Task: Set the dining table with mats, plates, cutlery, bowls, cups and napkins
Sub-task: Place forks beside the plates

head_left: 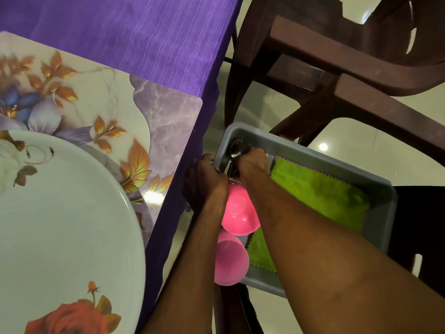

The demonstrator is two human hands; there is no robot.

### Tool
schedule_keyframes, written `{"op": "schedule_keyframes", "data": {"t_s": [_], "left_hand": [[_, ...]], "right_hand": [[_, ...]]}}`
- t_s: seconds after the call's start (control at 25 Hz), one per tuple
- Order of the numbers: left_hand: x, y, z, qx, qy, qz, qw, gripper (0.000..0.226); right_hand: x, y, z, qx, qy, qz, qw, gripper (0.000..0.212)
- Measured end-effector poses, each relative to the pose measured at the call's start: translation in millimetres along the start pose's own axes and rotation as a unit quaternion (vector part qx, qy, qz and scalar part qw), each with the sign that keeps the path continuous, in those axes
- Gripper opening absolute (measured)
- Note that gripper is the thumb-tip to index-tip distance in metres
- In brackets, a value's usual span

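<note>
A grey tray point(375, 179) sits low to the right of the table. In its far corner lie metal spoons and other cutlery point(234, 147). My right hand point(252, 162) grips the cutlery handles from above. My left hand point(204, 179) is curled at the tray's near-left rim, touching the same bundle; its fingers are partly hidden. A pink bowl point(237, 212) and a pink cup point(230, 260) lie in the tray below my hands. A green napkin point(320, 194) lies flat in the tray. On the table a floral mat point(96, 97) carries a white flowered plate point(67, 237).
The purple tablecloth point(168, 37) hangs over the table's right edge beside the tray. A dark brown chair point(337, 75) stands beyond the tray on a glossy tiled floor point(361, 145). Another dark chair part point(419, 225) shows at the tray's right.
</note>
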State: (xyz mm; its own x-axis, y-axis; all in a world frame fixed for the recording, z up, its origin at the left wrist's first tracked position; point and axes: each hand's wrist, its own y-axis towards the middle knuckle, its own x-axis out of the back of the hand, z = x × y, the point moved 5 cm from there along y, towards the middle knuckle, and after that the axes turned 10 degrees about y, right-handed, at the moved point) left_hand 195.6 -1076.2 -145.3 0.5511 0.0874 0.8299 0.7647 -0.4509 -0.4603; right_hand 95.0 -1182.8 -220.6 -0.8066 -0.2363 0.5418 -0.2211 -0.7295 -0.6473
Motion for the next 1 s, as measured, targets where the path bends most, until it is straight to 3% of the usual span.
{"op": "schedule_keyframes", "data": {"t_s": [0.32, 0.52, 0.8, 0.88, 1.0], "left_hand": [[2.1, -3.2, -2.2, 0.005, 0.011, 0.004, 1.0, 0.042], [6.2, -6.5, -2.0, 0.004, 0.022, -0.002, 1.0, 0.038], [10.4, -11.9, 0.5, -0.01, 0.019, 0.003, 1.0, 0.04], [17.3, -22.5, -10.4, -0.083, -0.028, -0.014, 0.996, 0.039], [31.9, -45.3, -41.7, -0.248, -0.137, -0.002, 0.959, 0.039]], "right_hand": [[13.6, -3.6, -3.8, -0.034, 0.076, -0.034, 0.996, 0.018], [14.9, 2.5, -12.1, -0.012, 0.112, -0.049, 0.992, 0.031], [57.1, -25.5, 11.5, 0.105, 0.16, -0.067, 0.979, 0.022], [76.7, -36.2, 19.5, 0.121, 0.189, -0.07, 0.972, 0.02], [101.2, -55.1, 32.1, 0.134, 0.219, -0.044, 0.965, 0.02]]}}
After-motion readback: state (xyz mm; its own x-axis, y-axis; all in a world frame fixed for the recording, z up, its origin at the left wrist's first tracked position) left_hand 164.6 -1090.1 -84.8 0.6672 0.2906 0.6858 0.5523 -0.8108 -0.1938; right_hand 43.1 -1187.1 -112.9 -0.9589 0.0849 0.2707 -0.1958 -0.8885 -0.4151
